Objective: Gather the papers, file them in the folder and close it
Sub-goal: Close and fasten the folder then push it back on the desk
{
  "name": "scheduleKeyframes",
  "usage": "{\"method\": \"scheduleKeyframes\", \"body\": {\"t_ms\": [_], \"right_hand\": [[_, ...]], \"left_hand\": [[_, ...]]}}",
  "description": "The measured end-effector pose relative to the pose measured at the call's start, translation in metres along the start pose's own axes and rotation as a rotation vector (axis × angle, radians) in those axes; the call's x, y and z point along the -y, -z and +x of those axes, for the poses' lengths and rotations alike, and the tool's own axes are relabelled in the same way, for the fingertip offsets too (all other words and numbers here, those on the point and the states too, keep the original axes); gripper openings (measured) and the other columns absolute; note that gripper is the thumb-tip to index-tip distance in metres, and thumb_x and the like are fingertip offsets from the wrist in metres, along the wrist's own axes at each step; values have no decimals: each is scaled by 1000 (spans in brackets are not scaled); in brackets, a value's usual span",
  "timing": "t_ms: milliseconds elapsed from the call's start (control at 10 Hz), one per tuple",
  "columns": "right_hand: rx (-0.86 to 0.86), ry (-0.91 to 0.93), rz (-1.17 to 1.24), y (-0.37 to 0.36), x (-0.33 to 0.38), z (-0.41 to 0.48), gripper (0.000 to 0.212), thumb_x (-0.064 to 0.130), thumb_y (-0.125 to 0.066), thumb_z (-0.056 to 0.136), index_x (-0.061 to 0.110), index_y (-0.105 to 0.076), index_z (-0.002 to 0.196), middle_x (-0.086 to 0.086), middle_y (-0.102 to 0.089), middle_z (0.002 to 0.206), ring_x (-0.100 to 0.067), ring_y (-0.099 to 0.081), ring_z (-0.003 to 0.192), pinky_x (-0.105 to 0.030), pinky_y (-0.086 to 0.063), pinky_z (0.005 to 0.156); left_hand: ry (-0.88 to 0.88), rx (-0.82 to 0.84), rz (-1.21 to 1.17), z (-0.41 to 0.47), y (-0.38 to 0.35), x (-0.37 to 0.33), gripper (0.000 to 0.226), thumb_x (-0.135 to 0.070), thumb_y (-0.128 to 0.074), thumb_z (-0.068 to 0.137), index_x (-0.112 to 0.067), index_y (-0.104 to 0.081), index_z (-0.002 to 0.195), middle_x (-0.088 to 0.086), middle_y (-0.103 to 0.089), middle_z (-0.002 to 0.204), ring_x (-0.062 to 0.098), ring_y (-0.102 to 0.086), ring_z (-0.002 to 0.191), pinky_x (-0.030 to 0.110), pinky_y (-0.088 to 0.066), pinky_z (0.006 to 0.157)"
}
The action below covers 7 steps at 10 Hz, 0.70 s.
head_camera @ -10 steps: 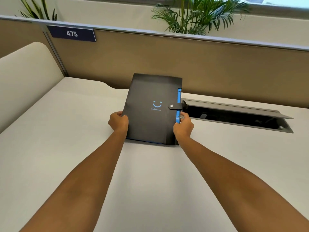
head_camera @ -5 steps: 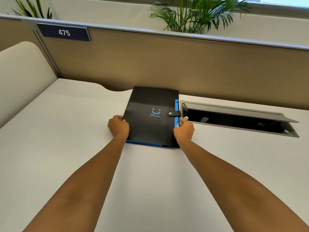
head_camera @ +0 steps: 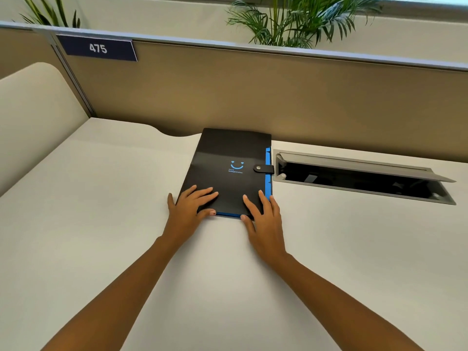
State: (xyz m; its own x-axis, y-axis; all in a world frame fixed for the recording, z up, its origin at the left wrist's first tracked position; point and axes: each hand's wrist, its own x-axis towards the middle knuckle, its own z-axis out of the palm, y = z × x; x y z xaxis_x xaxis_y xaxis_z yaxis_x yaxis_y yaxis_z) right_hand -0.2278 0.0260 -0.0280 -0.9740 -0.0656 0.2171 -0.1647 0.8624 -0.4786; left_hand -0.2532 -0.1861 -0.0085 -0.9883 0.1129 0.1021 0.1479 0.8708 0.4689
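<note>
A black folder (head_camera: 228, 158) with a blue smiley print and blue edges lies flat on the white desk (head_camera: 101, 224), its snap strap fastened on the right side. My left hand (head_camera: 188, 209) rests flat on its near left corner, fingers spread. My right hand (head_camera: 263, 214) lies flat on the near right corner, fingers apart. Neither hand grips the folder. No loose papers are visible.
An open cable hatch (head_camera: 359, 176) with a raised grey lid sits in the desk just right of the folder. A tan partition (head_camera: 253, 92) with a "475" sign (head_camera: 97, 48) runs behind. A cream side panel (head_camera: 33, 102) stands at left.
The folder went from held tilted up by its sides to lying flat on the desk. Both hands let go of its edges and now rest flat on its cover.
</note>
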Motion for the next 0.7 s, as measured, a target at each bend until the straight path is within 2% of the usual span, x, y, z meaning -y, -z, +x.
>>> {"method": "scheduleKeyframes", "body": {"t_ms": [200, 300, 400, 500, 600, 700], "right_hand": [[-31, 8, -120, -6, -3, 11, 43, 31, -44, 94, 24, -48, 136, -14, -44, 146, -39, -35, 136, -46, -34, 109], [-10, -10, -153, -3, 0, 12, 45, 34, -38, 94, 25, -47, 137, -14, -44, 145, -38, -36, 136, -45, -33, 110], [38, -23, -140, 0, 2, 11, 48, 37, -32, 94, 25, -42, 140, -12, -39, 149, -36, -30, 139, -44, -28, 113], [143, -30, -118, 7, 3, 12, 49, 37, -34, 98, 25, -31, 145, -10, -25, 155, -33, -18, 144, -43, -18, 117], [204, -31, -105, 13, 3, 15, 55, 37, -36, 98, 23, -20, 148, -8, -11, 159, -29, -8, 146, -41, -9, 120], [181, -95, -83, 28, 10, 13, 58, 37, -34, 99, 17, -15, 150, -7, -7, 160, -26, -4, 147, -38, -5, 119]], "left_hand": [[-19, 25, 4, 16, -7, 2, 43, -37, -50, 93, -39, -45, 135, -13, -40, 149, 17, -19, 145, 59, -3, 114], [-42, 32, 35, 18, -8, 3, 44, -36, -49, 93, -39, -43, 137, -14, -39, 149, 15, -19, 145, 58, 0, 114], [-39, 8, 76, 17, -13, 2, 45, -38, -45, 95, -37, -41, 139, -14, -36, 151, 14, -17, 146, 55, 6, 114], [-44, 29, 79, 12, -16, -1, 66, -61, -20, 89, -27, -36, 144, -7, -34, 153, 18, -17, 146, 49, 3, 116], [-38, 23, 38, 7, -17, -9, 73, -58, -20, 90, -14, -27, 147, 1, -27, 156, 19, -15, 147, 38, 0, 119], [15, -51, 24, -1, -12, -25, 61, -39, -36, 98, -10, -20, 149, 5, -20, 158, 21, -11, 148, 36, -3, 120]]}}
